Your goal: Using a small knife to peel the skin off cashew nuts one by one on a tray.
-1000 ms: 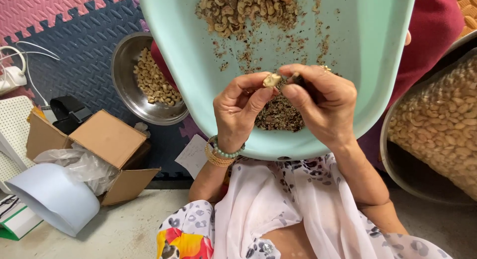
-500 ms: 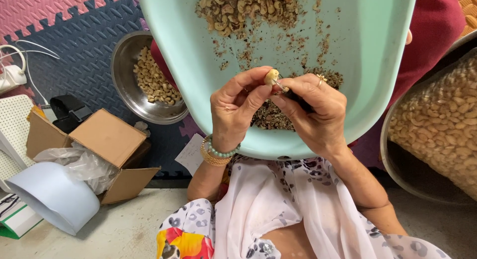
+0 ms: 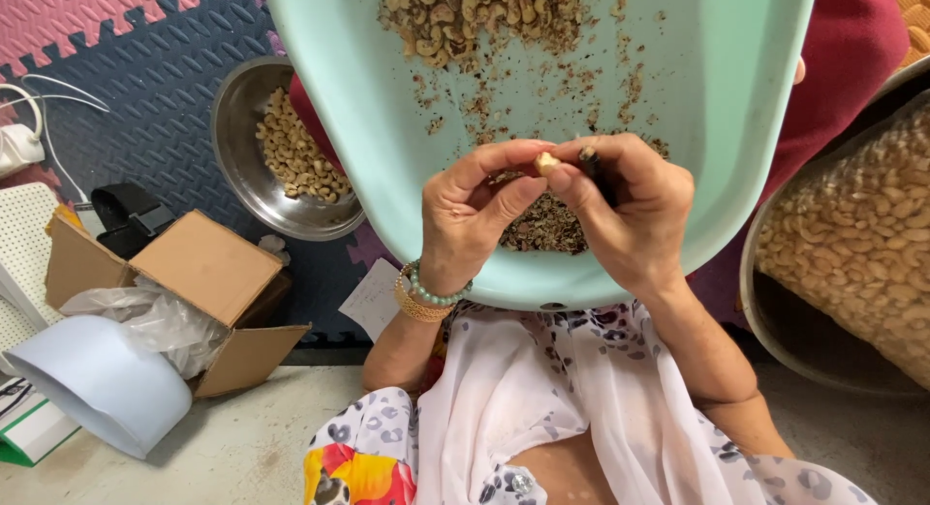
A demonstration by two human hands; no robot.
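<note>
Over a mint-green plastic basin [image 3: 736, 108], my left hand [image 3: 465, 219] pinches a pale cashew nut [image 3: 546, 162] between thumb and forefinger. My right hand [image 3: 635, 210] grips a small dark-handled tool [image 3: 593, 166] whose tip sits right beside the nut. Brown skin peelings [image 3: 542, 224] lie heaped in the basin under my hands. A pile of unpeeled cashews [image 3: 475, 16] rests at the basin's far side. Beaded and gold bracelets circle my left wrist.
A steel bowl of peeled cashews [image 3: 291, 156] sits on the blue foam mat at left. A large pan of cashews [image 3: 862, 244] stands at right. An open cardboard box [image 3: 184, 292] with plastic and a white tub [image 3: 97, 384] lie on the floor at lower left.
My hands lowered slightly and turned the nut; the tool's tip shifted from beneath the nut to beside it. The right hand's fingers curled tighter around the tool.
</note>
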